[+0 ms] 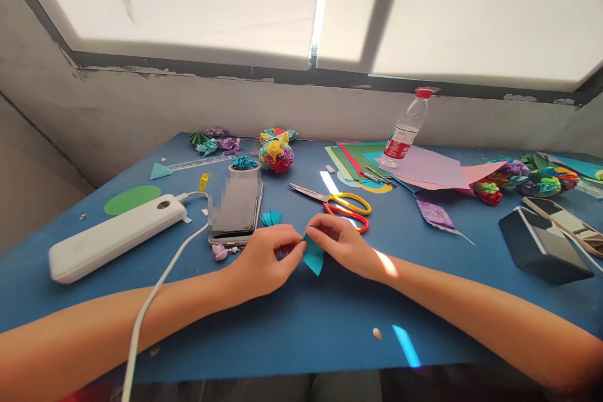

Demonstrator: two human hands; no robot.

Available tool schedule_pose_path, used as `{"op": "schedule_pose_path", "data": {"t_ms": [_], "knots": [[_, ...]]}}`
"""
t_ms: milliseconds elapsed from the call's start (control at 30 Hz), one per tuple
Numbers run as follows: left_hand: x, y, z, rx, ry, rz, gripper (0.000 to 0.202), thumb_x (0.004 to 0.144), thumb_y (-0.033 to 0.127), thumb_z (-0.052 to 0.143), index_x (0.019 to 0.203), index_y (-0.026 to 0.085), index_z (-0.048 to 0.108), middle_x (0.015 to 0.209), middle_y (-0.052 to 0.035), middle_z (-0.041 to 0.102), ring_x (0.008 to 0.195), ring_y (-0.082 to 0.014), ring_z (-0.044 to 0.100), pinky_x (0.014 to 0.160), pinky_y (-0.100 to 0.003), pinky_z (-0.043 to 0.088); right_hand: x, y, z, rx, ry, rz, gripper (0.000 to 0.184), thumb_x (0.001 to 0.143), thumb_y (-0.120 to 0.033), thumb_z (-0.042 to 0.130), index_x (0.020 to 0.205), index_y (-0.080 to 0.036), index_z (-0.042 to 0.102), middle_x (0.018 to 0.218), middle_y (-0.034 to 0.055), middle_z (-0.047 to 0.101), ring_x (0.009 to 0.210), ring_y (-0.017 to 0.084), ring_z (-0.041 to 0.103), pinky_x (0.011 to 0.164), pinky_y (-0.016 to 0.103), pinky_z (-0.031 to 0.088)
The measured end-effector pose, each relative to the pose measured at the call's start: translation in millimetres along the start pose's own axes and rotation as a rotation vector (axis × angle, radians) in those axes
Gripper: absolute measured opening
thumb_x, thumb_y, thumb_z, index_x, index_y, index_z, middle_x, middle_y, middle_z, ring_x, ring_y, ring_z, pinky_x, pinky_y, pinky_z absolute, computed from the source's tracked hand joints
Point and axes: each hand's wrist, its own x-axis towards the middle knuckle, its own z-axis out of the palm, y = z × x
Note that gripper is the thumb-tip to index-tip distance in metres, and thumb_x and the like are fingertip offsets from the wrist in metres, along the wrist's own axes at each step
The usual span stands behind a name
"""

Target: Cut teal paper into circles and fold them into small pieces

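Note:
A small folded piece of teal paper (313, 258) is held up just above the table, its pointed end hanging down. My right hand (346, 245) pinches its upper edge between thumb and fingers. From the other side, my left hand (273, 257) is closed with its fingertips meeting at the paper's upper left corner. Behind the left hand lie more teal paper pieces (272, 218). Scissors (334, 198) with one yellow and one red handle rest beyond my right hand, blades partly apart. A phone (238, 207) stands just past my left hand, a pink charm (219, 252) by it.
A white power bank (117, 239) sits left, its cable (162, 286) crossing over my left forearm. Beyond are paper flower balls (277, 156), coloured sheets (426, 168) and a water bottle (406, 132). A dark box (541, 245) stands at right.

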Motion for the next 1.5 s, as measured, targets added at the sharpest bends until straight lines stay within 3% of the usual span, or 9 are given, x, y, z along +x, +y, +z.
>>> {"op": "schedule_pose_path", "data": {"t_ms": [300,500,600,767,900,1100,1267,1500], "knots": [[-1,2,-0.4,-0.036,-0.039,-0.009,0.021,0.085,0.021,0.048,0.066,0.015,0.056,0.061,0.0017,0.049,0.055,-0.0092,0.04,0.051,-0.022,0.033,-9,-1,2,-0.096,0.054,-0.046,0.021,0.088,-0.033,0.05,0.085,-0.015,0.06,0.079,0.0042,0.062,0.073,0.014,0.054,0.066,0.026,0.046],[2,1,-0.2,-0.146,-0.248,-0.092,0.035,0.09,0.029,0.039,0.057,0.016,0.043,0.052,0.0054,0.034,0.049,-0.0081,0.031,0.046,-0.022,0.025,-12,-8,4,-0.156,0.074,-0.052,0.021,0.089,-0.033,0.048,0.083,-0.016,0.06,0.076,0.003,0.061,0.07,0.013,0.052,0.063,0.025,0.044],[2,0,-1.1,-0.166,-0.213,-0.083,0.035,0.092,0.032,0.036,0.062,0.017,0.044,0.057,0.0044,0.038,0.054,-0.0093,0.036,0.05,-0.023,0.029,-10,-8,3,-0.109,0.065,-0.001,0.024,0.085,-0.039,0.055,0.079,-0.015,0.057,0.07,-0.0012,0.054,0.064,0.01,0.046,0.057,0.022,0.041],[1,2,-4.6,-0.164,-0.144,-0.08,0.031,0.093,0.031,0.034,0.071,0.017,0.049,0.067,0.0013,0.05,0.064,-0.0122,0.047,0.061,-0.024,0.037,-7,-8,-1,0.169,-0.144,0.156,0.035,0.08,-0.048,0.06,0.077,-0.013,0.058,0.069,-0.0006,0.057,0.062,0.01,0.051,0.059,0.022,0.042],[1,6,-8.2,-0.206,-0.175,-0.113,0.03,0.093,0.03,0.034,0.074,0.016,0.053,0.071,0.0002,0.053,0.068,-0.0133,0.048,0.064,-0.025,0.038,-6,-8,-3,0.248,-0.127,0.183,0.036,0.077,-0.048,0.063,0.081,-0.012,0.06,0.069,0.0005,0.059,0.064,0.011,0.054,0.062,0.023,0.043],[2,3,-7.2,-0.242,-0.232,-0.111,0.029,0.092,0.031,0.036,0.077,0.015,0.055,0.072,-0.0002,0.051,0.068,-0.0135,0.046,0.062,-0.025,0.036,-8,-10,-3,0.249,-0.141,0.193,0.034,0.078,-0.045,0.063,0.08,-0.012,0.059,0.072,0.0005,0.058,0.064,0.01,0.051,0.06,0.022,0.04],[2,1,-5.1,-0.304,-0.26,-0.158,0.029,0.09,0.031,0.039,0.069,0.015,0.053,0.066,0.002,0.047,0.064,-0.0123,0.044,0.059,-0.025,0.033,-9,-7,-3,0.223,-0.15,0.203,0.034,0.078,-0.046,0.063,0.079,-0.012,0.058,0.072,0.001,0.056,0.063,0.01,0.048,0.057,0.022,0.038],[1,1,-3.9,-0.268,-0.157,-0.157,0.029,0.089,0.032,0.041,0.064,0.018,0.04,0.062,0.0051,0.032,0.06,-0.0104,0.033,0.055,-0.024,0.027,-10,3,-2,0.15,-0.145,0.173,0.033,0.078,-0.046,0.063,0.075,-0.015,0.053,0.066,-0.0028,0.045,0.06,0.009,0.04,0.054,0.021,0.035]]}}
